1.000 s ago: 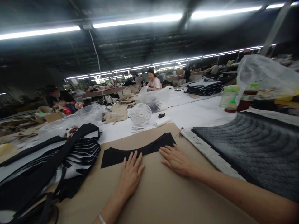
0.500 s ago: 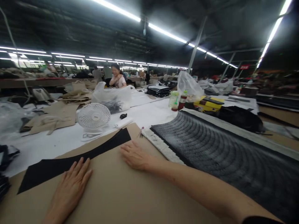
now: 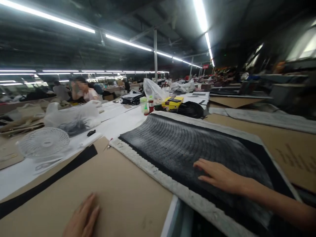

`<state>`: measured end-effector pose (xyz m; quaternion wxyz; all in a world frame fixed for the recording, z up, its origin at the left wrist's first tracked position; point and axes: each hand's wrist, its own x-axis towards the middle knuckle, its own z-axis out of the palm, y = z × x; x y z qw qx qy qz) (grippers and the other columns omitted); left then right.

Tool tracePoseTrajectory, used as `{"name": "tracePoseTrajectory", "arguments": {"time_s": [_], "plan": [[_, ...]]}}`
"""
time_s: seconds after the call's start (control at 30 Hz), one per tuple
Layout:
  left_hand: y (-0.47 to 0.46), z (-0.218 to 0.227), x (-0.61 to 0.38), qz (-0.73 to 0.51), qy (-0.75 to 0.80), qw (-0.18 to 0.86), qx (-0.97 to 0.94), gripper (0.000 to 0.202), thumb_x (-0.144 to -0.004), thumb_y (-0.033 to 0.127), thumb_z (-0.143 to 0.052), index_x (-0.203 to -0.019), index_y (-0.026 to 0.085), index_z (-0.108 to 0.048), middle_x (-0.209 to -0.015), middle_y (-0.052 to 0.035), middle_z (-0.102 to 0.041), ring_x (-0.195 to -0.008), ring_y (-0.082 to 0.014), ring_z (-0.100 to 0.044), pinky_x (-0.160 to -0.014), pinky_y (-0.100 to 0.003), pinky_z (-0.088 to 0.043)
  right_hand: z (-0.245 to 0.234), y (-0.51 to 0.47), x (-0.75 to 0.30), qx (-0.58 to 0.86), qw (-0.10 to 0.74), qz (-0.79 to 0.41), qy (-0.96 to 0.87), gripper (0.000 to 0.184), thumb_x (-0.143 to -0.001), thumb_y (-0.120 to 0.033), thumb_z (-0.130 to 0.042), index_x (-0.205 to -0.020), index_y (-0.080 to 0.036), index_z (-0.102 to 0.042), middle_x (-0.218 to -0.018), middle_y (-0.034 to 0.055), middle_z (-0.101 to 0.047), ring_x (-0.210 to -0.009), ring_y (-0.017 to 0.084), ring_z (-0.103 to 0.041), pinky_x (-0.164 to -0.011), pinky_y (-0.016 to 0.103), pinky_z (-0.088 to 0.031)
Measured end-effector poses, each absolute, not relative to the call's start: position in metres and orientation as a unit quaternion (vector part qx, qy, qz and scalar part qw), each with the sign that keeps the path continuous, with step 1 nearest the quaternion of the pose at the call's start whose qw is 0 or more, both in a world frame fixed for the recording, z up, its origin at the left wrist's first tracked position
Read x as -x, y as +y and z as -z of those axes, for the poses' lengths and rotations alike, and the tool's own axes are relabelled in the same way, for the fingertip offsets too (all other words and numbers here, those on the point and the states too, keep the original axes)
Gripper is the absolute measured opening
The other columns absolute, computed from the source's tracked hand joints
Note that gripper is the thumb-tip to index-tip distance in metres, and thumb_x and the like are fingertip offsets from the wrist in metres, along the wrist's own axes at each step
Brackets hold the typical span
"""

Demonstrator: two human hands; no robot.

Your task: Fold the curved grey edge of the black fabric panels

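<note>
My left hand point(image 3: 82, 217) is at the bottom of the view, over the tan board point(image 3: 123, 184), its fingers stretched out and holding nothing. Beyond it a long curved strip of black fabric point(image 3: 53, 179) lies along the board's far side. On the right, my right hand point(image 3: 217, 174) reaches over a dark sheet point(image 3: 170, 144) with curved rows of ridge-like marks. Its fingers are apart and grip nothing; whether they touch the sheet I cannot tell. Under the sheet shows a pale, rough-edged backing point(image 3: 153, 169). Small scissors point(image 3: 108, 144) rest at the board's far corner.
A white fan point(image 3: 45, 143) and a clear plastic bag point(image 3: 71, 118) stand at left. Bottles point(image 3: 150, 103), a yellow box point(image 3: 172, 102) and a black bundle point(image 3: 191, 109) sit beyond the dark sheet. Farther back a person point(image 3: 86, 90) sits by a stack of dark pieces point(image 3: 132, 98).
The view has swung to the right. My right hand has left the board beside the black strip and moved over the dark sheet. My left hand is now farther from the strip.
</note>
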<state>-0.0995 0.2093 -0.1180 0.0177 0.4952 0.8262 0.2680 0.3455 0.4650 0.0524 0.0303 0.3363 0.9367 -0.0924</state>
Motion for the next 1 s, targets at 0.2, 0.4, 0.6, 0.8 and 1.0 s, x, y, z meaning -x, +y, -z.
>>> {"name": "tracePoseTrajectory", "arguments": {"time_s": [0.2,0.4,0.6,0.8,1.0], "plan": [[0.317,0.033,-0.108,-0.331,0.630,0.101,-0.696,0.043,-0.095,0.034,-0.036,-0.134,0.023,-0.050,-0.136,-0.0044,-0.059,-0.126,-0.0182,-0.054,-0.107,-0.039,-0.048,-0.067,0.441,-0.455,-0.404,0.073,0.080,0.908,0.024,-0.087,-0.022,-0.069,-0.103,-0.019,-0.052,-0.103,0.0037,-0.051,-0.090,0.023,-0.053,-0.080,0.038,-0.044],[0.357,0.004,-0.266,-0.261,0.415,0.169,-0.855,0.057,-0.092,0.011,-0.033,-0.147,0.024,-0.028,-0.149,0.0019,-0.045,-0.142,-0.0191,-0.032,-0.119,-0.047,-0.031,-0.069,0.425,-0.524,-0.422,0.055,0.094,0.900,0.028,-0.082,-0.024,-0.073,-0.103,-0.020,-0.054,-0.104,0.0033,-0.052,-0.093,0.023,-0.051,-0.082,0.038,-0.042],[0.361,0.011,-0.310,-0.296,0.394,0.118,-0.862,0.060,-0.083,0.001,-0.033,-0.142,0.014,-0.038,-0.140,-0.0052,-0.055,-0.136,-0.0223,-0.040,-0.114,-0.046,-0.037,-0.071,0.416,-0.542,-0.438,-0.109,0.217,0.866,0.028,-0.095,-0.029,-0.048,-0.121,-0.021,-0.045,-0.106,0.0044,-0.055,-0.092,0.019,-0.054,-0.083,0.033,-0.045],[0.348,0.018,-0.321,-0.321,0.315,-0.050,-0.892,0.045,-0.094,0.023,-0.040,-0.138,0.020,-0.046,-0.138,-0.0012,-0.057,-0.137,-0.0205,-0.037,-0.114,-0.037,-0.030,-0.069,0.406,-0.537,-0.423,0.005,0.162,0.891,0.013,-0.085,-0.017,-0.062,-0.096,-0.019,-0.055,-0.096,0.0017,-0.054,-0.089,0.020,-0.052,-0.078,0.034,-0.042],[0.347,0.044,-0.327,-0.251,0.356,-0.011,-0.900,0.043,-0.098,0.029,-0.034,-0.140,0.024,-0.042,-0.143,0.0059,-0.053,-0.140,-0.0201,-0.033,-0.112,-0.040,-0.027,-0.055,0.390,-0.539,-0.431,0.082,0.063,0.897,0.030,-0.080,-0.029,-0.076,-0.097,-0.017,-0.055,-0.102,0.0056,-0.052,-0.096,0.028,-0.049,-0.082,0.044,-0.043]]}}
